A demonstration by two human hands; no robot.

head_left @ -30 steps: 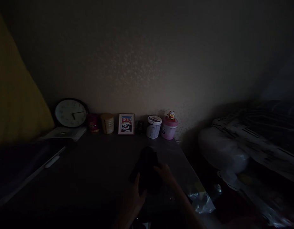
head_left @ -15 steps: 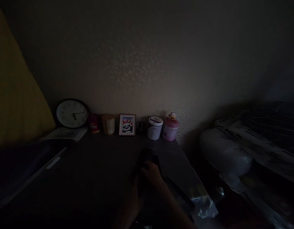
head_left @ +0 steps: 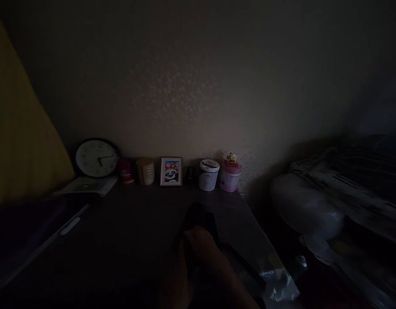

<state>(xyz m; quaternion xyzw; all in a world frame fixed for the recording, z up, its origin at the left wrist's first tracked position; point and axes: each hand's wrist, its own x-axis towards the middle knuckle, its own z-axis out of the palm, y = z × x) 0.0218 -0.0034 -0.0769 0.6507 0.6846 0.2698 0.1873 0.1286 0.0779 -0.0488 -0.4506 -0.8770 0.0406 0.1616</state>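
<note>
A black object [head_left: 197,213] lies on the dark desk in front of me; the poor light hides its exact kind. A black strap-like strip [head_left: 244,259] runs from near it toward the lower right. Curled over the top of the object is my right hand [head_left: 201,242], its fingers closed on a part too dark to make out. My left hand [head_left: 182,268] is upright against the near left side of the same object, its fingers lost in shadow.
Along the wall stand a round clock [head_left: 98,159], a red container [head_left: 126,171], a tan canister [head_left: 146,171], a framed panda picture [head_left: 171,172], a white tub [head_left: 209,175] and a pink tub [head_left: 230,177] topped by a figurine [head_left: 231,158]. Bulky bags [head_left: 305,206] lie right of the desk.
My right hand has shifted slightly down and left over the black object. My left hand stays beside it. The view has tilted up a little.
</note>
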